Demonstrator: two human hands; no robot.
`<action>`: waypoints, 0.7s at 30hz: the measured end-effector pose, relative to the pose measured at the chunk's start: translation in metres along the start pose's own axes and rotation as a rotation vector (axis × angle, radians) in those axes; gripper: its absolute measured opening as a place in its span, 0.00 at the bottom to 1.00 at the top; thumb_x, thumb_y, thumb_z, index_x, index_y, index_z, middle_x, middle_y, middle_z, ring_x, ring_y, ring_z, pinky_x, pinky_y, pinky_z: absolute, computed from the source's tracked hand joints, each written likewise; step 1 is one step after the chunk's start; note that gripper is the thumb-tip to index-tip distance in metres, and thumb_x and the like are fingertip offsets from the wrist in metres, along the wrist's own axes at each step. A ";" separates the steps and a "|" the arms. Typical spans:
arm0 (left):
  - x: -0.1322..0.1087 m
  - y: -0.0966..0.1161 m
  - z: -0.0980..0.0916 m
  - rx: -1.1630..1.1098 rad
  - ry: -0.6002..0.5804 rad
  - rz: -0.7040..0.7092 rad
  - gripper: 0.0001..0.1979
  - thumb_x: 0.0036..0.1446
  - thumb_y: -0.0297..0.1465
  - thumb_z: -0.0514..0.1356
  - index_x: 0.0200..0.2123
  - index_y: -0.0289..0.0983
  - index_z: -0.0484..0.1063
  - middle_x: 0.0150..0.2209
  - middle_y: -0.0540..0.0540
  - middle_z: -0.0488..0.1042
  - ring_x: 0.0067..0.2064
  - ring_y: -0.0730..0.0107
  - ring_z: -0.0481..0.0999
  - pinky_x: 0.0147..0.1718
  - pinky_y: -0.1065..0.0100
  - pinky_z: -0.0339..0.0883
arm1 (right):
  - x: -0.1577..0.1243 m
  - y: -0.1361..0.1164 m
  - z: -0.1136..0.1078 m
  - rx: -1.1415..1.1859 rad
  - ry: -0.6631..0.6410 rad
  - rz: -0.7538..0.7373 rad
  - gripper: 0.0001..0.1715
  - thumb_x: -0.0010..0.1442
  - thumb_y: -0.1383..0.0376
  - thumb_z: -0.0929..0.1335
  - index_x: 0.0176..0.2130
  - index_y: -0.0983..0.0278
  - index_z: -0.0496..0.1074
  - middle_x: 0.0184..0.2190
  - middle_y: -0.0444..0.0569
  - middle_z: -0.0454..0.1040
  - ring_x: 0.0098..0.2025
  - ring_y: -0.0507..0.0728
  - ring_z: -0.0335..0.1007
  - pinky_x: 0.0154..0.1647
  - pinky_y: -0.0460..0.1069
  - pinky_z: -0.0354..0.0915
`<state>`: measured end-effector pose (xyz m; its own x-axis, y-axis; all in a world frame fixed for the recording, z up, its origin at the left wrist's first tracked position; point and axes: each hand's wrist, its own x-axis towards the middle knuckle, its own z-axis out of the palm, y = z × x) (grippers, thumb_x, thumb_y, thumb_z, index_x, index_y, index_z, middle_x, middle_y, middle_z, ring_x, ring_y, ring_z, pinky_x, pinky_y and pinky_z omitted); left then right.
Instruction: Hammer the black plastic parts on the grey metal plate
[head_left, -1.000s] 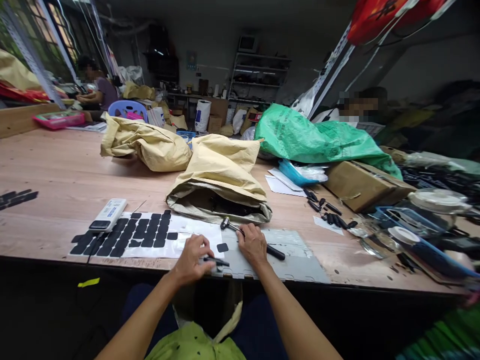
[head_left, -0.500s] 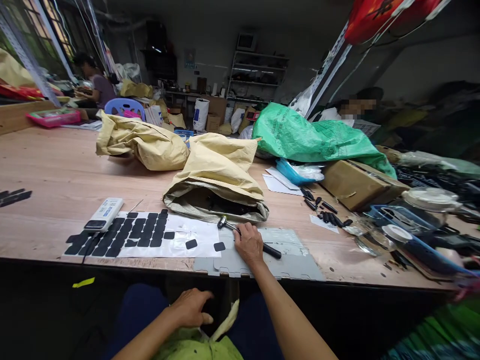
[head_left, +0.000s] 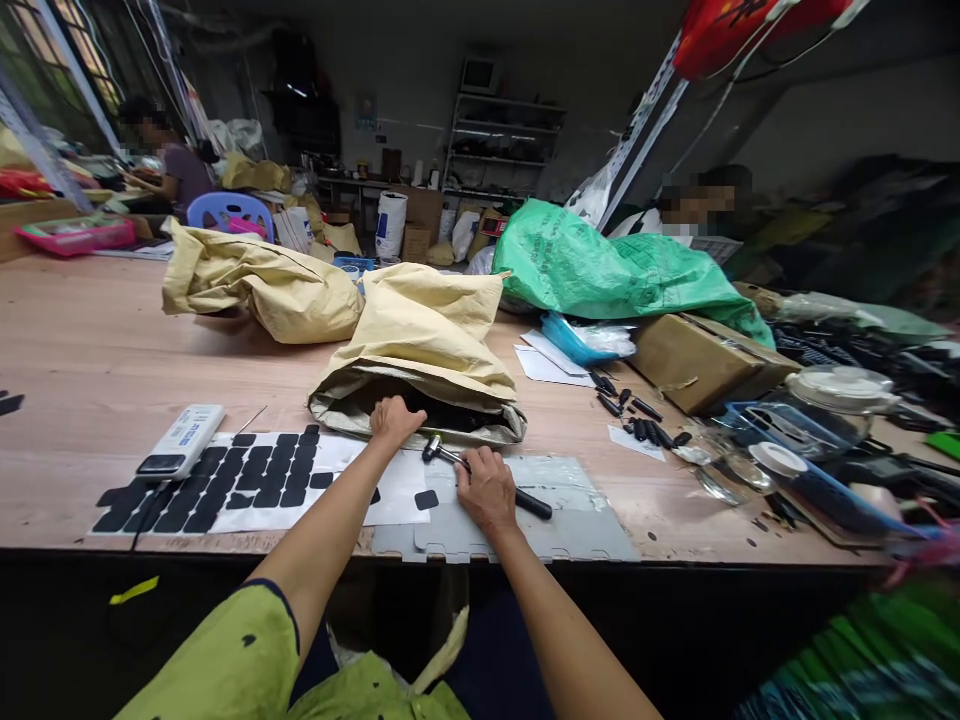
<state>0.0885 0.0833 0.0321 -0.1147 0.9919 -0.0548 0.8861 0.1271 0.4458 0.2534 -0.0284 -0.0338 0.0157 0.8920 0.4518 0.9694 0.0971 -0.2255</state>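
Note:
My right hand (head_left: 486, 490) is closed around the handle of a small hammer (head_left: 534, 503) lying over a grey sheet (head_left: 585, 520). The hammer's metal head points left, close to the bag. My left hand (head_left: 397, 420) reaches into the mouth of a tan sack (head_left: 435, 320); its thumb stands apart from the fingers, whose tips are partly hidden. Dark contents show inside the sack, too shadowed to name. Below my left forearm lies a white sheet (head_left: 322, 510) with rows of black rounded-square pads (head_left: 255, 475). One loose pad (head_left: 426, 500) sits left of my right hand.
A white handheld device (head_left: 184, 440) rests on the pads' left end. Behind it lies another tan sack (head_left: 270, 285). To the right are black handle-like parts (head_left: 652, 432), a cardboard box (head_left: 705, 360), a green sack (head_left: 600, 265) and a glass jar (head_left: 840, 400). Two people sit farther back.
My left hand has risen from my lap to the opening of the tan sack. My right hand stays on the hammer. The view has shifted slightly.

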 end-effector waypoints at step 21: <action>-0.089 -0.095 0.003 -0.201 -0.114 0.452 0.11 0.49 0.38 0.67 0.35 0.41 0.79 0.35 0.47 0.74 0.45 0.58 0.67 0.45 0.59 0.58 | -0.002 -0.001 0.001 0.002 0.004 0.007 0.06 0.61 0.64 0.65 0.37 0.62 0.72 0.35 0.49 0.69 0.38 0.57 0.59 0.39 0.50 0.52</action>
<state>0.0156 -0.0170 -0.0083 0.3199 0.9430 0.0916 0.7304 -0.3071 0.6101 0.2521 -0.0297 -0.0348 0.0233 0.8908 0.4538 0.9687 0.0921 -0.2305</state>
